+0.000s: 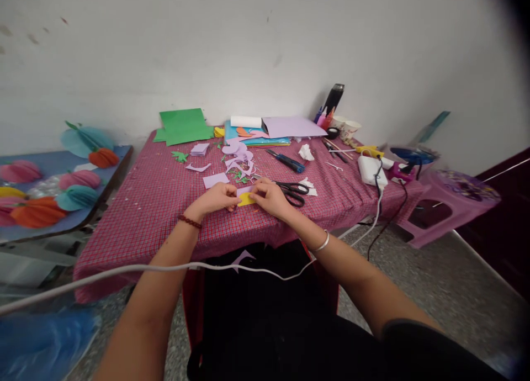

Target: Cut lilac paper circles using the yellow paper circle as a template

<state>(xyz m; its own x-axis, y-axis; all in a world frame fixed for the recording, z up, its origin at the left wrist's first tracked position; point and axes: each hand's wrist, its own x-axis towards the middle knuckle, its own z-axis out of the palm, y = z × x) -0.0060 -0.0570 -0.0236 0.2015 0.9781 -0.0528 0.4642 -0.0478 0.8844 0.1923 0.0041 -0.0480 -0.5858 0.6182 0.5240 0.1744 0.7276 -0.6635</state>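
Observation:
Near the table's front edge, my left hand (220, 197) pinches the left side of a small purple paper piece (245, 190). Against its front lies a yellow paper cutout (245, 199), and my right hand (270, 197) presses its fingers on the right side of both. The cutout's right part is hidden by those fingers. Black-handled scissors (295, 193) rest just right of my right hand. A flat purple paper square (216, 180) lies beyond my left hand, with curled purple scraps (239, 159) and green snippets behind it.
Green sheets (186, 126), a purple sheet (293, 127) and a blue cutter (285, 161) lie farther back. A black bottle (333, 98) stands by the wall. Paper pumpkins (43, 211) fill the left table. A white cable (165, 268) crosses before my lap; a pink stool (447, 199) stands right.

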